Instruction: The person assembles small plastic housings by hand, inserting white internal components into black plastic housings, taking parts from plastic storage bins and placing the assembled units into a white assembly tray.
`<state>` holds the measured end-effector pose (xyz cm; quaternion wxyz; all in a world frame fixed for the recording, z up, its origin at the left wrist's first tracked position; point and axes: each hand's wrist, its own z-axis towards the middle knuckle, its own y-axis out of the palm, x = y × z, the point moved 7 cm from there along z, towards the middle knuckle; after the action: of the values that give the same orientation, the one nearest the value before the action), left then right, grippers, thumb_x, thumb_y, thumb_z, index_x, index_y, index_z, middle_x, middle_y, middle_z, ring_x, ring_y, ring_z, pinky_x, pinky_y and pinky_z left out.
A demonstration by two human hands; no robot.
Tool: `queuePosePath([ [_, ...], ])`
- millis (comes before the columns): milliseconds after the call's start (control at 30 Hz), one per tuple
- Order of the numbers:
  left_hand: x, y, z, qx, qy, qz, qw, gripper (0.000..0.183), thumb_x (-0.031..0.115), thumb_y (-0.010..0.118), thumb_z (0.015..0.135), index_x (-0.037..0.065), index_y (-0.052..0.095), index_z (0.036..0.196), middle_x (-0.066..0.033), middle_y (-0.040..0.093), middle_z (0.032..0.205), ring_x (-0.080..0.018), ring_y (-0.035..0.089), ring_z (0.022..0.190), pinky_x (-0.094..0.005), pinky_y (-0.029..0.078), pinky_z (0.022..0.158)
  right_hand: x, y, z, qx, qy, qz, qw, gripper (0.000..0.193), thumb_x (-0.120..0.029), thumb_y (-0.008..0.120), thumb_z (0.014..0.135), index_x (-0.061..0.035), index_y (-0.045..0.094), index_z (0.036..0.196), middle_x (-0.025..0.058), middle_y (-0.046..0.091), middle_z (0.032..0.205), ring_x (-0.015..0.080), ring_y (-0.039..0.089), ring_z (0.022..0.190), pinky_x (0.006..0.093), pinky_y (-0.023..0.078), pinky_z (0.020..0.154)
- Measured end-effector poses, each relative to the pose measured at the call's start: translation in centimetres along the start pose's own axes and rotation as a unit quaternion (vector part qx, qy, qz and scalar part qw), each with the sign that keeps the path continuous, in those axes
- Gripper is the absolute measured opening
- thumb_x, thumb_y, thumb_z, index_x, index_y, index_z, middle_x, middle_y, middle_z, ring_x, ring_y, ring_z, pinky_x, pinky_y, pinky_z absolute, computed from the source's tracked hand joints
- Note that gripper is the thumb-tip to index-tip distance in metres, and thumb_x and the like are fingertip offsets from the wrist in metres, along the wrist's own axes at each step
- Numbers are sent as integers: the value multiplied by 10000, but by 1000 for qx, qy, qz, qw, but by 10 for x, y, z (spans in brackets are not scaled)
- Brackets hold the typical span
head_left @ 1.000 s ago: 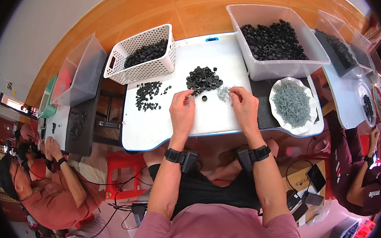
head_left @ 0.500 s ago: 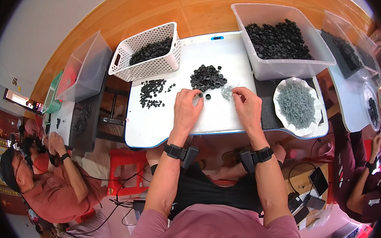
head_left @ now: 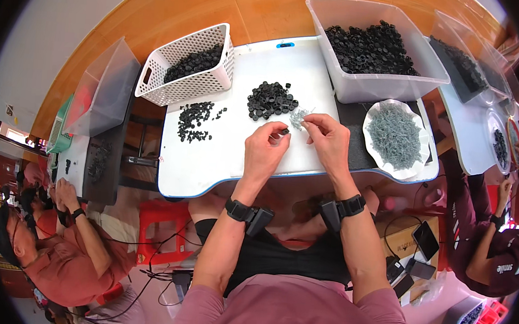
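My left hand (head_left: pixel 265 149) is closed in a pinch, with a small round black cap (head_left: pixel 284 131) between thumb and forefinger. Facing it, my right hand (head_left: pixel 329 140) has thumb and fingertips pressed together; whatever is in them is too small to make out. Just beyond the fingertips lies a little heap of thin grey screw-like pieces (head_left: pixel 299 119). A larger pile of black caps (head_left: pixel 271 100) sits behind it on the white table (head_left: pixel 223 159). Smaller black pieces (head_left: pixel 194 121) are spread out at the left.
A white perforated basket (head_left: pixel 211 84) of black parts stands back left. Back right is a clear tub (head_left: pixel 387 87) full of black caps. On a dark mat, a scalloped white dish (head_left: pixel 424 140) holds many grey pieces. People (head_left: pixel 75 251) sit at neighbouring tables on both sides.
My left hand has moved right across the table and now holds a black cap. The right hand is a little closer to it. The whole view has shifted slightly.
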<state>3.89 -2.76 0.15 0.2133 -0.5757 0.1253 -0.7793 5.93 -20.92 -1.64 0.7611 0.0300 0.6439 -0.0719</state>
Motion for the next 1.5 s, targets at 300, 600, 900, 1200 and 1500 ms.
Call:
queuePosePath([
  [300,-10,12,-4,-12,-7,2,1000,245,110,817,875,21,772,1100,-101,766,942,-136,702,782,-285,569,747,-11,6,-3,-45,-102,-79,991,119,-66,768,875,-31,781,987,81,763,896,149,655,685,287,523,638],
  [600,-5,10,-6,-1,17,14,1000,230,105,821,870,25,777,1081,-106,757,922,-157,713,778,-291,572,737,-10,11,-3,-60,-94,-125,986,126,-74,771,862,-37,777,982,90,763,898,197,680,710,318,535,657],
  [900,-10,9,-7,10,10,-13,1000,219,92,815,872,31,778,1079,-119,753,912,-178,730,785,-299,578,731,-14,16,-5,-94,-98,-118,984,131,-71,784,847,-37,776,973,85,755,873,185,680,703,299,531,635],
  [1200,-7,8,-7,18,32,-15,999,189,104,784,890,28,757,1061,-138,735,890,-228,736,742,-329,585,691,-13,18,-5,-111,-118,-139,977,108,-82,780,870,-30,771,964,65,756,886,137,641,664,287,515,613],
  [1500,-7,5,-5,17,5,-79,997,221,44,798,863,45,765,1082,-48,734,975,-118,627,768,-260,517,689,4,15,-1,-124,-22,0,992,159,-20,709,928,11,736,1082,44,750,914,84,650,757,257,528,660],
])
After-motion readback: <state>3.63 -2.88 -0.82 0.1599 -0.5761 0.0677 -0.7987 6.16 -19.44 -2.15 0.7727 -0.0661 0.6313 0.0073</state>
